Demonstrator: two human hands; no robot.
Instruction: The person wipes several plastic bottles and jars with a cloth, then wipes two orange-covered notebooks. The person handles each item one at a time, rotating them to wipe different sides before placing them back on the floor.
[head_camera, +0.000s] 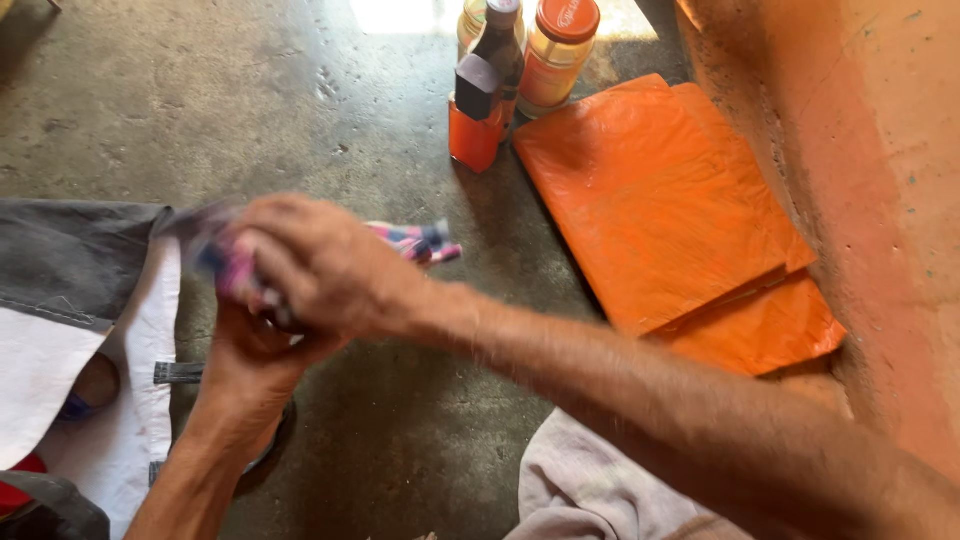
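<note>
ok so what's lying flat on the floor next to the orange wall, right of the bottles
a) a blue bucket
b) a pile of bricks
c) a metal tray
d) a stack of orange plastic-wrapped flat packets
d: two flat orange plastic-wrapped packets lie overlapping on the concrete floor, between the jars and bottles and the orange wall.

Both hands (300, 290) on multicolour cloth (415, 242).
</note>
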